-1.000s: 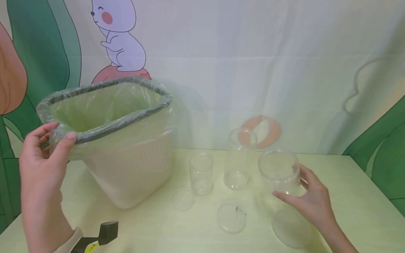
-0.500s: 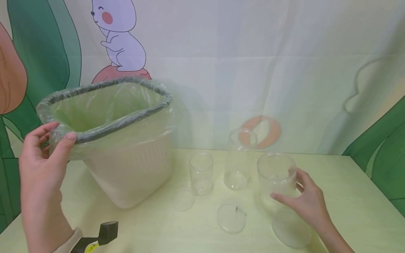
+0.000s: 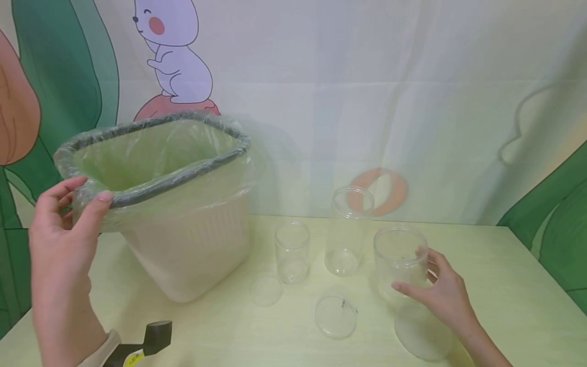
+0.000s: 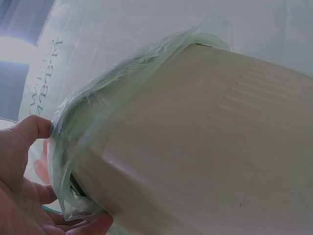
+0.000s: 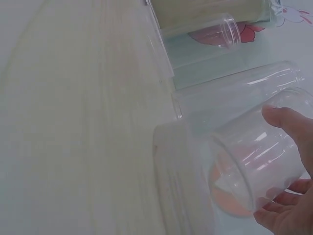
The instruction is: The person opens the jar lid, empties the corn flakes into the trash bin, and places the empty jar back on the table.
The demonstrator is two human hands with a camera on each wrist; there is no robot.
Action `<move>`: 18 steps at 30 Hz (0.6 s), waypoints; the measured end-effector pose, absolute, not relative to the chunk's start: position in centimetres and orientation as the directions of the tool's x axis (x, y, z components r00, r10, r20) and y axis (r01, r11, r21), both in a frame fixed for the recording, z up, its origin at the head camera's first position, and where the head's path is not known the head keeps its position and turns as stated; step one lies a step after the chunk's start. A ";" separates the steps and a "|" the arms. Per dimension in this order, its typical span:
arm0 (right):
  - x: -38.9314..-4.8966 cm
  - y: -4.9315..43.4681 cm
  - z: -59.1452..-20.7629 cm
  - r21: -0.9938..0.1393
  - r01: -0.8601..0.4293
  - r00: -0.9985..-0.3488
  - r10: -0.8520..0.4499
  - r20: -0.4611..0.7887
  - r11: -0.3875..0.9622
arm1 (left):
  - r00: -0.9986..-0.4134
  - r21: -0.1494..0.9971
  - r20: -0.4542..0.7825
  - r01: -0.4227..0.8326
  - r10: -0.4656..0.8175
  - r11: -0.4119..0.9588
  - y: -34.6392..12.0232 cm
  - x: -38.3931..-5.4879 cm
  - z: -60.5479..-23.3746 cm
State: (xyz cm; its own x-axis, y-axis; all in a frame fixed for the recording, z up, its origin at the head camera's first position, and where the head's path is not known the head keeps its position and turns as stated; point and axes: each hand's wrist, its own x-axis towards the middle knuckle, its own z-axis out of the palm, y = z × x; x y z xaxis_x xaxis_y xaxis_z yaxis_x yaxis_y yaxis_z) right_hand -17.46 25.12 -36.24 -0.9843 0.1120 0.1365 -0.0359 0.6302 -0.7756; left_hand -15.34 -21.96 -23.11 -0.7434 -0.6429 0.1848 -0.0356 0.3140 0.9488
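At the left of the head view stands a beige trash bin (image 3: pixel 192 250) lined with a thin greenish plastic bag (image 4: pixel 93 98) under a dark grey rim ring (image 3: pixel 169 186). My left hand (image 3: pixel 69 229) grips the rim's near left corner, thumb on top. In the right wrist view, my right hand (image 5: pixel 293 161) holds a wide clear plastic jar (image 3: pixel 400 255) around its side, thumb at the front. The jar's mouth faces up, and its base seems just off the table. Below it lies a large round lid (image 3: pixel 423 331).
A small clear jar (image 3: pixel 292 255) and a tall clear jar (image 3: pixel 344 239) stand upright mid-table. Two more round lids, a smaller lid (image 3: pixel 266 289) and a middle-sized lid (image 3: pixel 335 317), lie before them. A printed curtain (image 3: pixel 293 92) hangs behind the table (image 3: pixel 229 326).
My right hand has lowered the wide jar and shifted it slightly left, with less movement in the last half second. My left hand stays on the bin's rim.
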 end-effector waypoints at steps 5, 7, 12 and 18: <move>-17.6 25.3 -36.6 -0.774 -0.035 -0.987 0.098 0.125 0.632 | -0.745 0.949 0.182 -0.037 -0.641 0.313 -21.9 -15.3 -23.0; -17.7 25.4 -36.8 -0.773 -0.037 -0.988 0.095 0.125 0.634 | -0.747 0.950 0.183 -0.033 -0.639 0.311 -21.9 -15.3 -23.0; -17.7 25.4 -37.0 -0.776 -0.017 -0.989 0.103 0.106 0.631 | -0.751 0.952 0.178 -0.033 -0.636 0.305 -21.8 -15.2 -22.9; -17.9 25.5 -37.2 -0.776 0.005 -0.991 0.109 0.082 0.631 | -0.749 0.952 0.166 -0.048 -0.642 0.303 -21.9 -15.3 -23.0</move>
State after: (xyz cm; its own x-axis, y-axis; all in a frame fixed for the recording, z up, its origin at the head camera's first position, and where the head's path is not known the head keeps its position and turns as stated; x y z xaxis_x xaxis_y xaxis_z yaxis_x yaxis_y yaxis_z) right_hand -17.92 25.54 -37.19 -0.9907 0.1086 0.0815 0.0054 0.6311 -0.7757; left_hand -15.29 -21.88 -22.98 -0.7487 -0.6417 0.1662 -0.0485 0.3030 0.9517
